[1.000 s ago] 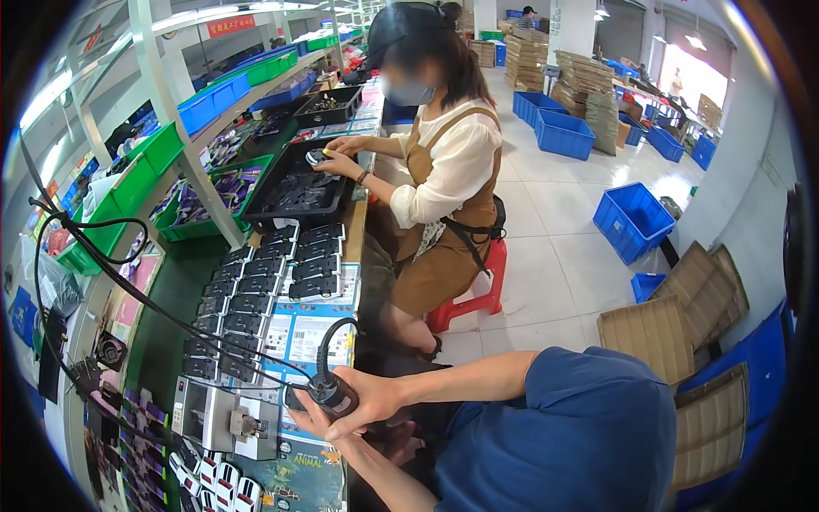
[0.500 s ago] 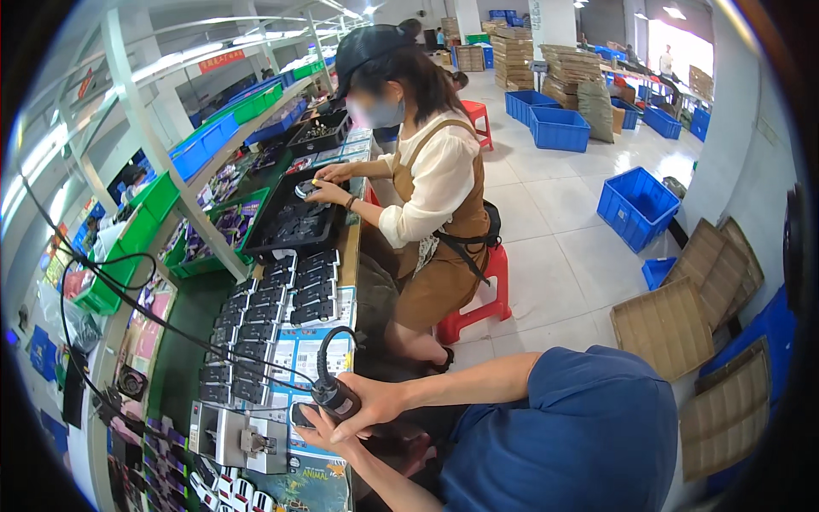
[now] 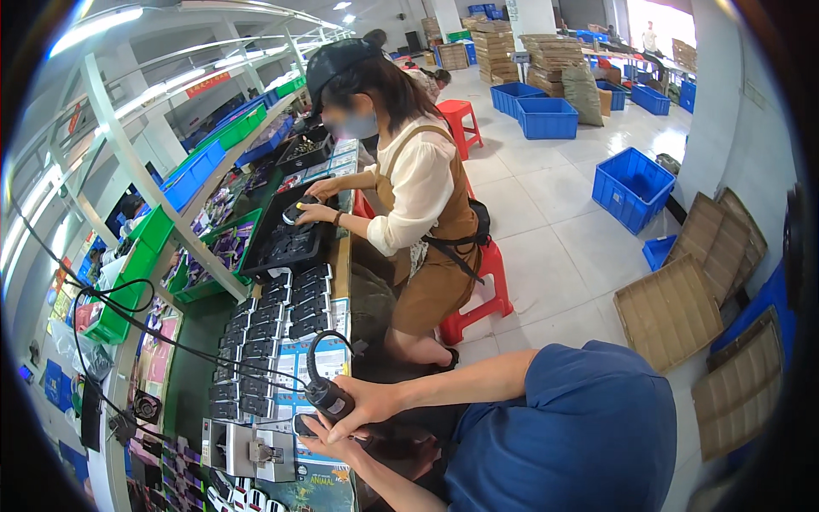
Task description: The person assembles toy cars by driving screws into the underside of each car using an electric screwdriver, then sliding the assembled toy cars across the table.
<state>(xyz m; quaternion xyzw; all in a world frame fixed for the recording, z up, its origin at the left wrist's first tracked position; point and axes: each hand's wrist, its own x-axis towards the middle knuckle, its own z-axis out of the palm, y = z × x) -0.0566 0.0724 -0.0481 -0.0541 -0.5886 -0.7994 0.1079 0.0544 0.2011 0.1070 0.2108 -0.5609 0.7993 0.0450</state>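
Note:
My right hand (image 3: 368,404) is wrapped round a black electric screwdriver (image 3: 328,398), which points down with its cable looping up from the top. Just below, my left hand (image 3: 328,444) is closed on a small black-and-white plastic piece (image 3: 304,424), partly hidden by its fingers. The screwdriver's tip is hidden behind the hands, so contact with the piece cannot be made out. Beyond my hands, rows of black-and-white plastic housings (image 3: 260,346) lie on the bench. A white box-shaped device (image 3: 243,448) with a metal front stands beside my left hand.
A co-worker (image 3: 426,188) sits farther along the bench, both hands over a black tray (image 3: 290,247) of dark parts. White toy car shells (image 3: 243,497) lie at the near end. Black cables (image 3: 196,341) hang across the bench. Blue crates (image 3: 633,189) and cardboard trays (image 3: 670,311) are on the right.
My view has shifted slightly. Both hands keep their hold on the screwdriver and the piece, with little visible movement. The co-worker's hands have turned the dark part they hold.

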